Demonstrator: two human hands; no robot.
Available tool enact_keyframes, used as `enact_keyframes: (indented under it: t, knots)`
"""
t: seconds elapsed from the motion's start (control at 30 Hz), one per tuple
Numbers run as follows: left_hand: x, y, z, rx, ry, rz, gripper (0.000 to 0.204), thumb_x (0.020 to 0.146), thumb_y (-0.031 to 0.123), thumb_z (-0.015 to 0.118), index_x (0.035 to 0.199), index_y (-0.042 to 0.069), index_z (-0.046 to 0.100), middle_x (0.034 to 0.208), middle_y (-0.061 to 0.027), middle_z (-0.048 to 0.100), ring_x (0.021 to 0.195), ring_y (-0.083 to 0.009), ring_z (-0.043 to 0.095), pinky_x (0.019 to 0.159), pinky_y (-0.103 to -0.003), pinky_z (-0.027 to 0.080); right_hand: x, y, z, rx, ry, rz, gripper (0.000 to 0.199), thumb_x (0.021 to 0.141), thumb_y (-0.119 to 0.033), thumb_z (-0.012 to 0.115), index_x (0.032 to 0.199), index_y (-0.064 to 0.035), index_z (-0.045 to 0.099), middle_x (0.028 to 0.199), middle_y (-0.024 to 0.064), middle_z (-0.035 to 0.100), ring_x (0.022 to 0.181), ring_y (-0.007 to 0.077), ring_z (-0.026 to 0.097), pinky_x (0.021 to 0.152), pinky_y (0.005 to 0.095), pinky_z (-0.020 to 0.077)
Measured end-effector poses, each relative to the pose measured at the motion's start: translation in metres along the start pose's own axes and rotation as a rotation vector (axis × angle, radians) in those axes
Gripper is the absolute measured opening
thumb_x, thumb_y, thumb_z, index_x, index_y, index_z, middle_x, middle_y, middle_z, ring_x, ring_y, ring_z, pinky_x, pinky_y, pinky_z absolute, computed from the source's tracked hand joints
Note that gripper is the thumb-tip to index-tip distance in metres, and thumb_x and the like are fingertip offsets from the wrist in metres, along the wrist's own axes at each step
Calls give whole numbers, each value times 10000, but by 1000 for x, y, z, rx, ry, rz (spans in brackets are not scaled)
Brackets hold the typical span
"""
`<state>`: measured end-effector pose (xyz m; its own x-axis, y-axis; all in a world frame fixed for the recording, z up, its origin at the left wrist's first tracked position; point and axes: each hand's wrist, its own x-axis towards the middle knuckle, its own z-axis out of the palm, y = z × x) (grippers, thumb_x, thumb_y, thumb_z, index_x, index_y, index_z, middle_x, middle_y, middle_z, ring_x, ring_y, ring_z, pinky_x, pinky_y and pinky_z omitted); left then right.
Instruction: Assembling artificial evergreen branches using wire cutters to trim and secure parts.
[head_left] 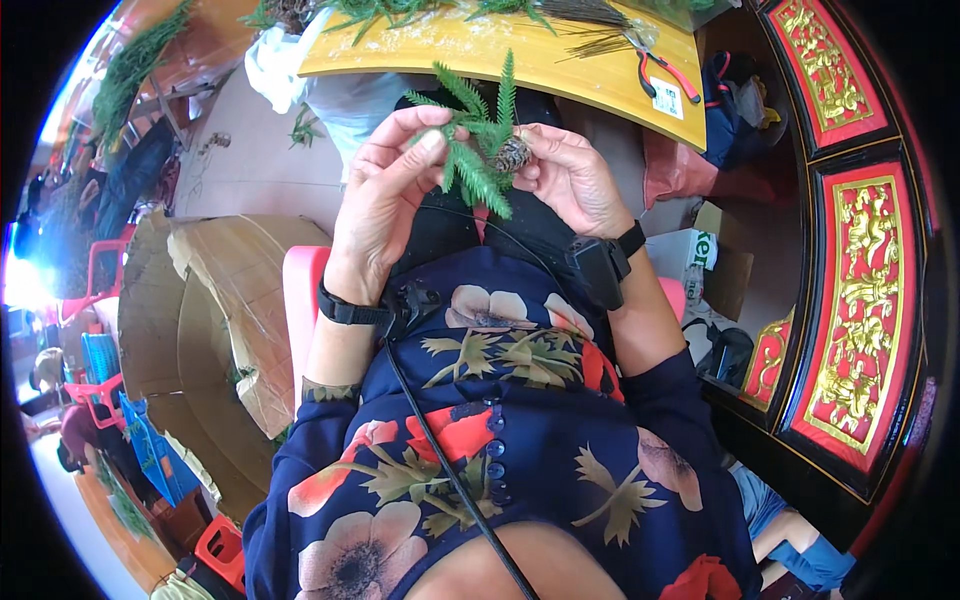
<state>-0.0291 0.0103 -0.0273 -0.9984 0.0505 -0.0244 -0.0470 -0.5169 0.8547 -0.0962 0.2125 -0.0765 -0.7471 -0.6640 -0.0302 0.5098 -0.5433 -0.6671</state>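
Above my lap, in front of the table edge, my two hands hold up an artificial pine sprig (478, 178) with several green needled tips. My left hand (392, 170) pinches its left side between thumb and fingers. On the right, my right hand (575, 178) has its thumb and fingers closed on a brown pine cone (513, 154) that sits against the sprig. The cone touches the green stems; whether it is fastened to them I cannot tell. A dark band with a device is strapped round each wrist.
A yellow table (500, 45) ahead carries green sprigs, a bundle of thin wires (600, 25) and red-handled pliers (668, 80). An open cardboard box (200, 320) stands at my left. A carved red-and-gold cabinet (850, 300) borders my right. A white plastic bag (275, 65) hangs by the table's left end.
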Motion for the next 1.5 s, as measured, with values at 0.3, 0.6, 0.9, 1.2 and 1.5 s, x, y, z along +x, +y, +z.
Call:
enact_keyframes:
  t: [0.3, 0.6, 0.9, 1.2, 1.5]
  knots:
    - [-3, 5, 10, 132, 50, 62, 382, 869, 44, 609, 1233, 52, 490, 1034, -78, 655, 823, -60, 581, 685, -182, 460, 2, 5, 0, 17, 36, -8, 175, 907, -119, 571, 1029, 2, 607, 864, 21, 611, 665, 77, 484, 622, 250, 402]
    - [1, 8, -4, 130, -3, 27, 444, 885, 34, 577, 1298, 26, 414, 1054, -103, 621, 881, -139, 611, 683, -185, 447, 1, 5, 0, -4, 50, -36, 169, 905, -117, 574, 1017, 5, 608, 877, 32, 613, 666, 83, 482, 620, 249, 392]
    - [-1, 10, -2, 121, 56, 50, 439, 867, -8, 586, 1276, 13, 429, 1055, -83, 624, 939, -157, 617, 803, -214, 469, 2, 6, -1, -35, 61, -27, 169, 907, -120, 569, 1018, -1, 614, 860, 31, 618, 674, 80, 492, 617, 244, 387]
    - [-2, 4, 2, 419, 92, 336, 398, 842, -31, 619, 1216, 12, 487, 1020, -54, 635, 946, -98, 588, 838, -214, 466, 1, 8, 1, -20, 97, -111, 183, 914, -116, 558, 1036, 9, 610, 899, 50, 619, 718, 71, 519, 615, 245, 386]
    - [-2, 6, -1, 496, 249, 225, 243, 848, -5, 631, 1089, -7, 597, 951, -20, 637, 854, -56, 569, 765, -186, 452, -8, -6, 34, -206, 197, -441, 174, 923, -117, 550, 1004, 25, 609, 1013, 92, 624, 715, 64, 497, 611, 215, 386]
